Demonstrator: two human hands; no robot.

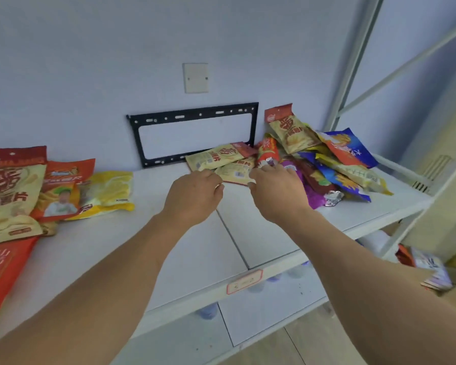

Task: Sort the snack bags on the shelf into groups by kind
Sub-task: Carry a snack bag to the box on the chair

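A single head-worn wide-angle view looks forward and down from close above the white shelf [190, 248], facing the back wall [116, 61] at 12 o'clock. Both forearms enter from 6 o'clock. The shelf's front edge runs from 7 o'clock up toward 3 o'clock, so the view is tilted. Straight lines bow near the picture's edges. No second view shares the scene.

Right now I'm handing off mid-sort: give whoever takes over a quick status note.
Left hand: open, reaching for the beige chip bags at the back.
Right hand: fingers on a small red packet; grip unclear.
Done: beige, orange and yellow bags laid out at the shelf's left end.
Left: the mixed pile of blue, purple and beige bags on the right is unsorted.
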